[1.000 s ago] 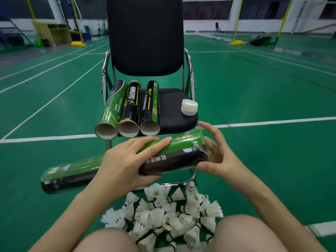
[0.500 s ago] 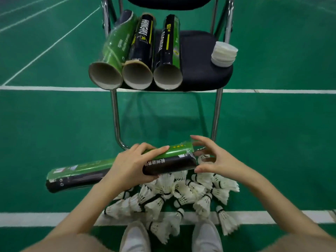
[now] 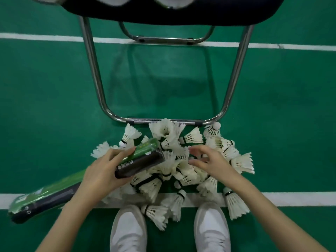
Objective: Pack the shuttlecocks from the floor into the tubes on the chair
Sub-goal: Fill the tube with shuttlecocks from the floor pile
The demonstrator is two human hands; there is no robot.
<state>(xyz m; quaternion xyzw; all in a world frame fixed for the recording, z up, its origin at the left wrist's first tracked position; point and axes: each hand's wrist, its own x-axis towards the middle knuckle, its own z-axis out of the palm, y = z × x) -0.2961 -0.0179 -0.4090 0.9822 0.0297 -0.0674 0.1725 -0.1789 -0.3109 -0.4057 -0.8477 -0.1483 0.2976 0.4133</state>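
Note:
My left hand [image 3: 102, 172] grips a long green and black tube [image 3: 143, 160] around its middle. The tube slants from lower left to upper right, its open end low over the pile of white shuttlecocks [image 3: 181, 170] on the green floor. My right hand [image 3: 209, 161] hovers just right of that open end with fingers spread and relaxed, holding nothing, right above the shuttlecocks. At the top edge, the open ends of other tubes [image 3: 171, 2] peek over the black chair seat [image 3: 200, 13].
The chair's chrome frame [image 3: 94, 70] runs down both sides and across the floor just beyond the pile. My two white shoes [image 3: 129, 231] stand at the near edge of the pile, on a white court line [image 3: 291, 199]. Another white line [image 3: 45, 38] crosses farther away.
My view has tilted down from the chair to the floor. The tube in my left hand has come down onto the pile, and my right hand has left its open end and lowered over the shuttlecocks.

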